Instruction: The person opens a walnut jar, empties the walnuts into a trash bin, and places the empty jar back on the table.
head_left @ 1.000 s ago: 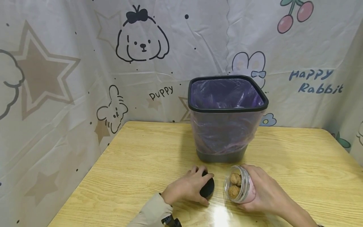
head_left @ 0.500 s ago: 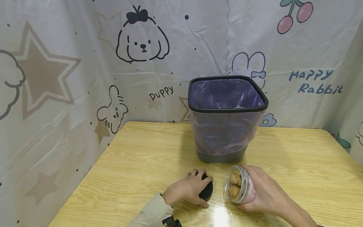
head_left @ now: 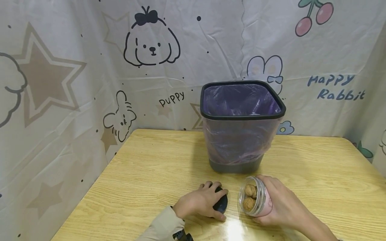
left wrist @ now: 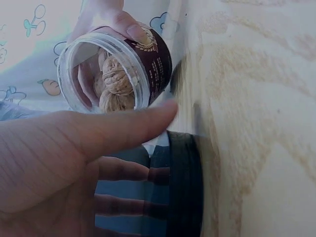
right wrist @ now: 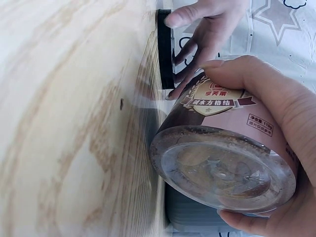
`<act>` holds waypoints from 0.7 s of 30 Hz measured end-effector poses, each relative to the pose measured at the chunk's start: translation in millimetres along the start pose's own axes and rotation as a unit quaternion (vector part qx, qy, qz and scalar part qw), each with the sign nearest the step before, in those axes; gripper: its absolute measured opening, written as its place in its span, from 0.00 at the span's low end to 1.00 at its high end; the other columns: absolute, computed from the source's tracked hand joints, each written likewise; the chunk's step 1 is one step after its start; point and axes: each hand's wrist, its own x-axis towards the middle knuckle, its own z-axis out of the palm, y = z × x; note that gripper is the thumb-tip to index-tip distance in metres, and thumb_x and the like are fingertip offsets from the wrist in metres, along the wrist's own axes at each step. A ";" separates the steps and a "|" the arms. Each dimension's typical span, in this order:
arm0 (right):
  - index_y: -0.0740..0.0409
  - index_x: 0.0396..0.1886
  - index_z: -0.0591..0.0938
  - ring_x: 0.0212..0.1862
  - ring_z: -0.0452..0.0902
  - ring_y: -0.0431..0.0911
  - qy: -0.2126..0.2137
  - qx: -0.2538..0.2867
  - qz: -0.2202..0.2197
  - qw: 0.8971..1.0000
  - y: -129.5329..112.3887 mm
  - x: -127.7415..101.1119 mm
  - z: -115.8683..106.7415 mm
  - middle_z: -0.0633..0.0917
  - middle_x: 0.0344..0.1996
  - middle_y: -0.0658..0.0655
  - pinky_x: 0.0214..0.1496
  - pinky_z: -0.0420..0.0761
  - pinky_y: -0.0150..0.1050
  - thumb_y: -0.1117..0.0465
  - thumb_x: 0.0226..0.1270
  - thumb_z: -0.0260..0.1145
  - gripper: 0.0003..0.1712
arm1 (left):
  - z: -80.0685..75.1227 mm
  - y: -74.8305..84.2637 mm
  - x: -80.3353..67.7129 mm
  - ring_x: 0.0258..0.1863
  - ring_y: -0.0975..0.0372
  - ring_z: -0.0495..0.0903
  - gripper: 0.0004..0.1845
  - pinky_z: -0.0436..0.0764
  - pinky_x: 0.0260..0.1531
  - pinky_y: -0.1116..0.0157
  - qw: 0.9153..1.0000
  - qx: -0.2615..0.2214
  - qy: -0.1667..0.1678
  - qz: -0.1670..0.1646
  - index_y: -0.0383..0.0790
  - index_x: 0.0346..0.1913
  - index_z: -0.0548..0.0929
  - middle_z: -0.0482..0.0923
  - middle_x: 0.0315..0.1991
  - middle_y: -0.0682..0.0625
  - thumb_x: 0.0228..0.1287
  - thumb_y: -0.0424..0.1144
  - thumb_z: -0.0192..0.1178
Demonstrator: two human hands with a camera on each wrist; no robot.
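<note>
In the head view my right hand (head_left: 280, 201) grips a clear plastic jar (head_left: 265, 202) with a pink and dark brown label. The jar is tipped so its uncapped mouth points left, and walnuts (head_left: 249, 203) show inside. Its base (right wrist: 222, 168) faces the right wrist camera. To the jar's left, a round black lid (head_left: 221, 202) lies flat on the table beneath my left hand (head_left: 203, 202). The fingers of that hand reach over the lid, while the thumb (left wrist: 133, 131) stretches straight along its near side.
Behind the hands stands a dark bin (head_left: 238, 144) with a black rim and a purple plastic liner. The pale wooden table (head_left: 150, 160) is backed by a patterned cloth (head_left: 187, 40), which also hangs on the left. A watch (head_left: 182, 235) sits at the left sleeve.
The left hand has shifted slightly toward the person and spread its thumb, with the black lid moving a little and settling lower. The right hand and the jar have stayed in place.
</note>
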 end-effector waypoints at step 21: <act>0.61 0.58 0.73 0.49 0.76 0.48 -0.006 0.001 0.007 1.000 -0.9 -0.7 -1.0 0.79 0.47 0.54 0.46 0.81 0.50 0.42 0.15 0.85 0.61 | -119.1 -29.5 -36.3 0.46 0.50 0.82 0.24 0.81 0.47 0.56 0.862 -0.219 0.456 -0.026 0.29 0.61 0.74 0.81 0.50 0.38 0.73 0.45 0.53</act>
